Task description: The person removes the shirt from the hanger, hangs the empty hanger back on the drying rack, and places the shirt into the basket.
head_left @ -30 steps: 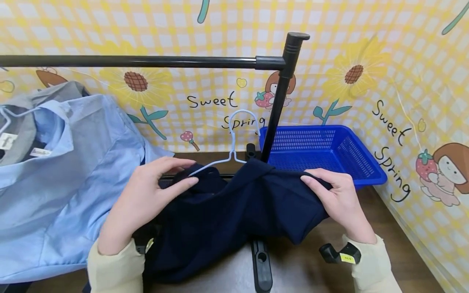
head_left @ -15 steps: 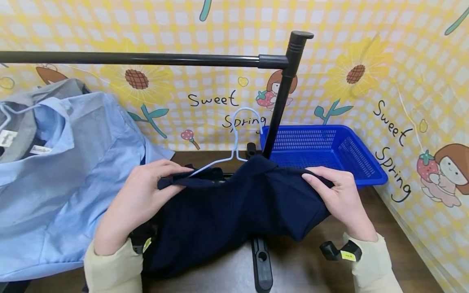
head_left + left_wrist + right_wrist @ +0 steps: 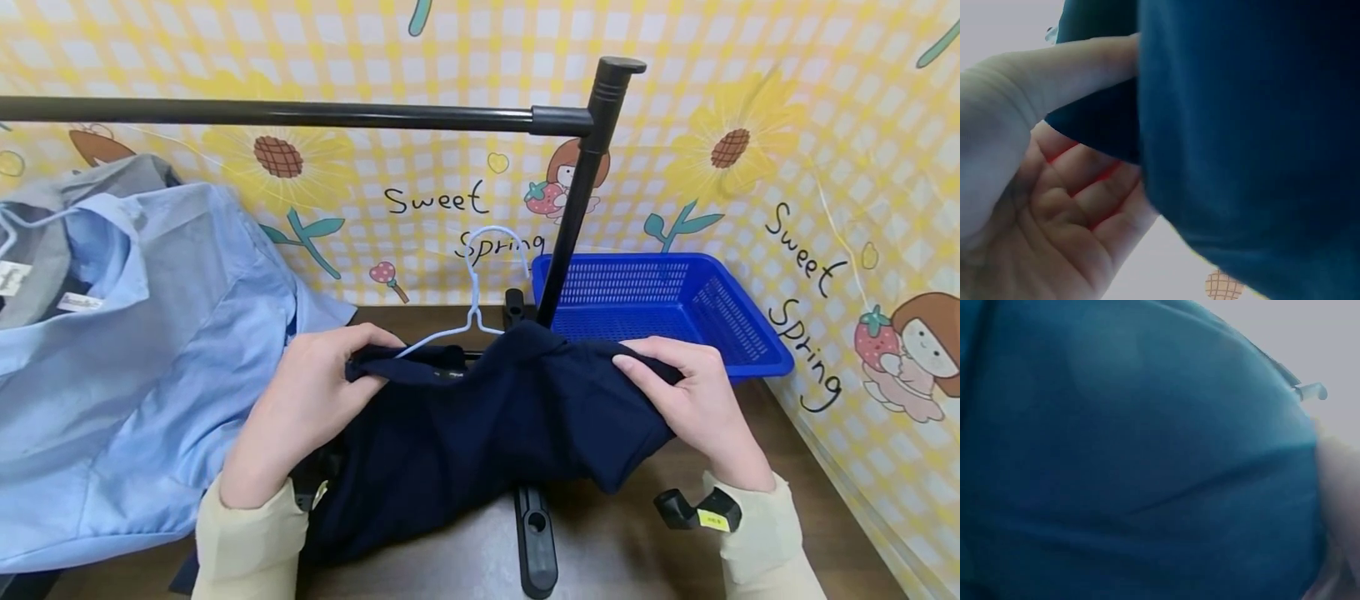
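A dark navy shirt [image 3: 495, 433] is held up in front of me, bunched, on a light blue wire hanger [image 3: 474, 308]. The hanger's hook and part of its arms show above the neckline; the rest is hidden in the cloth. My left hand [image 3: 303, 417] pinches the left edge of the neck opening between thumb and fingers, close to the hanger's left arm. On the other side, my right hand [image 3: 690, 396] grips the shirt's right shoulder. In the left wrist view, a fold of the shirt [image 3: 1091, 122] runs between thumb and fingers. Cloth fills most of the right wrist view.
A black clothes rack stands ahead, its rail [image 3: 300, 112] running left from an upright post [image 3: 577, 192]. A blue plastic basket [image 3: 776, 362] sits behind my right hand. Light blue [image 3: 172, 350] and grey [image 3: 112, 185] shirts lie at the left. The brown table [image 3: 442, 550] is beneath.
My left thumb and fingers, earlier spread at the hanger's left arm, have closed on the neckline cloth. The left hand then shifted slightly right. My right hand keeps its hold.
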The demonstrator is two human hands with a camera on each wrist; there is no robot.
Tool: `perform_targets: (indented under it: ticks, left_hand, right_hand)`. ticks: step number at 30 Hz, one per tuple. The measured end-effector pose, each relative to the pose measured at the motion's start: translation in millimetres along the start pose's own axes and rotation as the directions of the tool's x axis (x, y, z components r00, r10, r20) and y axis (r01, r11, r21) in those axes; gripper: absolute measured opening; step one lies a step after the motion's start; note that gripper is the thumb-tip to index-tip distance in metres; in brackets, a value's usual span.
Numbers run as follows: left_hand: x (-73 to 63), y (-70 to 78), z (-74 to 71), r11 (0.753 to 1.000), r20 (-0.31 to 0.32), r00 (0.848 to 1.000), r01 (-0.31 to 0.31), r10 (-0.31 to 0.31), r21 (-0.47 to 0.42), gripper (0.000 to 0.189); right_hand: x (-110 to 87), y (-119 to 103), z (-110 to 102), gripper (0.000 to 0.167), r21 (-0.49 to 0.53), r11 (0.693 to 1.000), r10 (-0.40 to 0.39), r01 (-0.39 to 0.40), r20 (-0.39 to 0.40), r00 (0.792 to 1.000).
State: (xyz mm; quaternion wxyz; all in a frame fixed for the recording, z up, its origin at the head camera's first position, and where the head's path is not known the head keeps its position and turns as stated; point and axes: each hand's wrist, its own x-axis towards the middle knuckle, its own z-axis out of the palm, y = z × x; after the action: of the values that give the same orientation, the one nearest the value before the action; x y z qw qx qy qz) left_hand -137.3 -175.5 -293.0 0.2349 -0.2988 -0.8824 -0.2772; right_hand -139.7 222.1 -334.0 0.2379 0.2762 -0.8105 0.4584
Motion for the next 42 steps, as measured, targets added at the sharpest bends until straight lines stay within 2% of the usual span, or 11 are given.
perform_targets:
  ticks: [5,8,11,16,22,25,28,31,36,42]
  left_hand:
    - [-0.3,6.7,-0.6,0.999,-0.006,1.0,-0.01,0.01,0.031,0.027]
    - [0.3,13.4,0.6,0.998,-0.017,0.999,-0.034,0.035,0.048,0.026]
    - [1.4,17.7,3.6,0.996,-0.034,0.997,-0.062,0.064,0.064,0.026]
    - [0.5,20.3,9.1,0.994,-0.046,0.996,-0.067,0.071,0.086,0.028]
    - [-1.1,20.4,13.4,0.992,-0.057,0.995,-0.07,0.077,0.108,0.026]
    - [-1.4,20.7,15.3,0.991,-0.071,0.994,-0.074,0.083,0.115,0.028]
    - [-1.5,21.1,16.9,0.991,-0.084,0.993,-0.077,0.086,0.112,0.032]
    - [-0.3,20.8,17.5,0.993,-0.078,0.993,-0.082,0.089,0.091,0.037]
    - [0.4,19.0,13.1,0.998,-0.006,0.998,-0.068,0.068,0.01,0.044]
    - [-0.7,17.8,5.4,0.998,0.047,0.999,-0.022,0.025,-0.063,0.046]
  right_hand:
    - [8.1,-11.6,3.2,0.039,-0.058,0.998,0.02,-0.017,0.055,0.998]
    - [14.2,-20.9,12.5,0.042,-0.083,0.996,-0.004,0.011,0.084,0.996]
    - [18.3,-26.8,22.9,0.037,-0.113,0.993,-0.005,0.016,0.103,0.995]
    - [22.3,-28.8,35.8,0.025,-0.176,0.984,0.062,-0.039,0.124,0.99]
    - [20.7,-28.2,41.1,0.016,-0.166,0.979,0.156,-0.118,0.238,0.959]
    - [19.9,-28.8,41.9,0.011,-0.141,0.979,0.178,-0.145,0.262,0.948]
    - [19.5,-30.4,41.9,0.01,-0.126,0.981,0.175,-0.147,0.249,0.953]
    - [19.7,-31.7,41.2,0.012,-0.136,0.982,0.155,-0.129,0.201,0.967]
    - [18.7,-31.2,38.2,0.014,-0.163,0.982,0.117,-0.099,0.11,0.987]
    - [17.1,-27.0,35.7,0.014,-0.153,0.986,0.081,-0.07,0.064,0.995]
